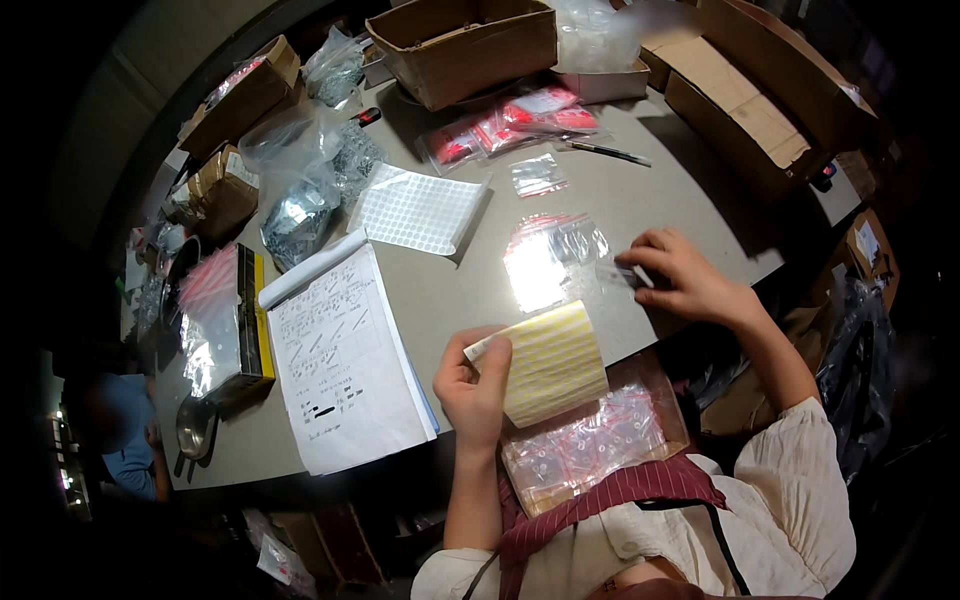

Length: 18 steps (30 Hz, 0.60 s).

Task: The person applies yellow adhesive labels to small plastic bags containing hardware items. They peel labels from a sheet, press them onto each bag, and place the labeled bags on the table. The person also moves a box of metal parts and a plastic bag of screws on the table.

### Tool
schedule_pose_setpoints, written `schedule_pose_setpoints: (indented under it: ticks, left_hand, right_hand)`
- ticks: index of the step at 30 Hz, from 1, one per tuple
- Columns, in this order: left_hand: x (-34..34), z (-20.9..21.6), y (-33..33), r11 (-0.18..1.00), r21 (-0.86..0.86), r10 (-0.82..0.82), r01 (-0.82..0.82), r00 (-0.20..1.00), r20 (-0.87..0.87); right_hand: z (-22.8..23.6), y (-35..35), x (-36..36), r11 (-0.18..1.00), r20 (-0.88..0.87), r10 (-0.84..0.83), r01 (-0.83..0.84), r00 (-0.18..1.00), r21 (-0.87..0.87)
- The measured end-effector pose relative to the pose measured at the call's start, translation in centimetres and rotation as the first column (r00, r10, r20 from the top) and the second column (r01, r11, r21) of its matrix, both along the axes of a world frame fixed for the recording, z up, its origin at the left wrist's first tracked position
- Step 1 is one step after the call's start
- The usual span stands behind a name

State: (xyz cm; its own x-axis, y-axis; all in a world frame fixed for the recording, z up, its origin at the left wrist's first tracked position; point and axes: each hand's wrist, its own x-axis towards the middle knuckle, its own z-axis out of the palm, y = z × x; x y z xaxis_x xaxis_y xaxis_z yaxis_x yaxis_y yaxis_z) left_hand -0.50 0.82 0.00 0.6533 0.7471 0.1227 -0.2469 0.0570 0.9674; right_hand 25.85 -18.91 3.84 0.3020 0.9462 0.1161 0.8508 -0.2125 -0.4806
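My left hand (476, 385) is closed on the edge of a curled sheet of yellow-and-white striped labels (552, 368), thumb on top. It hangs over the table's near edge, above a box of small clear bags (600, 440) at my lap. My right hand (680, 275) pinches a small clear plastic bag (622, 272) at the right end of a fanned row of zip bags (545, 250); glare whitens part of the row. A few more small zip bags (538, 176) lie just beyond.
A clipboard with handwritten paper (335, 350) and a sheet of round white stickers (420, 208) lie left. Behind are red-filled packets (510, 122), a pen (605, 152) and cardboard boxes (465, 50). Plastic bags of metal parts (300, 205) stand far left; another person (130, 430) is at the left edge.
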Motion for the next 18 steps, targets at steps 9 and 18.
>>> schedule_pose_setpoints:
  ticks: [9,18]
  left_hand:
    - [-0.2,0.2,0.4,0.984,-0.039,-0.169,0.174,0.981,0.098]
    - [-0.4,1.4,0.3,0.973,-0.148,-0.187,0.178,0.981,-0.054]
  right_hand:
    - [2.5,0.2,-2.7,0.985,-0.342,0.088,-0.030,0.936,0.172]
    - [1.4,4.0,-5.2,0.990,-0.537,0.137,-0.094,0.833,0.106]
